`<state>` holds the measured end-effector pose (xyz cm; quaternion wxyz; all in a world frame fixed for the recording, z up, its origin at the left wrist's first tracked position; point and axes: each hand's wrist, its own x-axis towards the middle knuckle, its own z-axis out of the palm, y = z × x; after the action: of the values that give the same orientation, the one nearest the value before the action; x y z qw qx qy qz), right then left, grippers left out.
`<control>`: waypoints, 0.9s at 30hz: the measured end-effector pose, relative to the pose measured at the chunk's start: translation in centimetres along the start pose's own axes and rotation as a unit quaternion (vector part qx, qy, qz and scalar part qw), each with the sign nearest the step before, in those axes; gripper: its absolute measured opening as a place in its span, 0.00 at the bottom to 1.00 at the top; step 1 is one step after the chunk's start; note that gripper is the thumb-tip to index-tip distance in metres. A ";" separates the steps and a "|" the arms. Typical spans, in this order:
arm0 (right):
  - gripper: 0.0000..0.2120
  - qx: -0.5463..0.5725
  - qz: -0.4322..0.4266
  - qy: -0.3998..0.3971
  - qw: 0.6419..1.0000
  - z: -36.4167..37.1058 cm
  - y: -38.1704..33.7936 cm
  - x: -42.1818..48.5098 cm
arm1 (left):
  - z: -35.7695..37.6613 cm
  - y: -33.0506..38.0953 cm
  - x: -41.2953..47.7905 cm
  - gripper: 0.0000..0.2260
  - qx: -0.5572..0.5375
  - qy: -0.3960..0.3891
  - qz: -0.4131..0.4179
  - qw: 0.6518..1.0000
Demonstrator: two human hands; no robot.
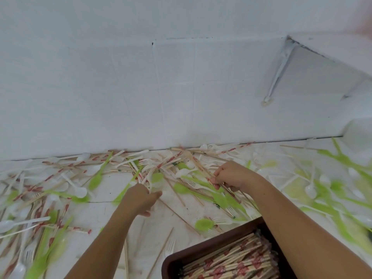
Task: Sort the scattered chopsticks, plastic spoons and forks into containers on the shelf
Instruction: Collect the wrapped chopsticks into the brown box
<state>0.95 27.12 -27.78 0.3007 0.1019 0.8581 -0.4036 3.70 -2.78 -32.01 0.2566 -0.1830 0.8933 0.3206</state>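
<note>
Head view: chopsticks (171,158), green spoons (95,181) and white forks (144,162) lie tangled across the white surface (104,210), thickest along its back edge below the tiled wall (120,97). The left hand (141,198) curls round a few chopsticks. The right hand (233,176) pinches others mid-pile. A brown tray (211,245) packed with chopsticks sits at the near right corner, partly under the right forearm.

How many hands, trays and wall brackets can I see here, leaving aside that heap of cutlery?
Hands: 2, the left hand and the right hand, each gripping chopsticks from the heap
Trays: 1, the brown tray, filled with chopsticks
Brackets: 1, the white wall bracket
Total: 4
</note>
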 end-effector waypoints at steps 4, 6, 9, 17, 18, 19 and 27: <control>0.09 0.070 -0.043 0.010 0.997 0.3 -1.1 0.2 | -2.5 2.7 -2.5 0.24 0.296 0.148 0.053 0.942; 0.07 0.090 -0.068 -0.028 0.993 0.8 -2.0 -0.1 | -2.7 4.7 -2.5 0.27 0.164 0.139 0.124 0.969; 0.04 0.082 -0.099 -0.095 0.987 2.3 -3.2 -0.2 | -1.9 7.8 -1.7 0.35 -0.305 -0.034 0.146 0.940; 0.07 0.206 -0.093 -0.094 0.969 4.1 -4.1 0.3 | -0.8 8.5 0.0 0.14 -0.628 -0.048 0.149 0.762; 0.09 0.265 -0.087 -0.067 0.958 3.7 -4.2 0.5 | -0.9 8.0 0.2 0.16 -0.607 -0.026 0.155 0.779; 0.11 0.323 -0.084 -0.052 0.941 3.6 -4.5 0.6 | -1.0 7.6 0.2 0.17 -0.580 -0.017 0.161 0.798; 0.20 0.258 -0.135 0.013 0.956 6.3 -9.4 0.9 | -0.8 6.1 -0.2 0.18 -0.388 -0.121 0.256 0.877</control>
<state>-0.97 16.18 -25.44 0.1952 0.0646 0.7343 -0.6469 0.63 1.17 -28.42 0.1799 0.0074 0.6749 0.7156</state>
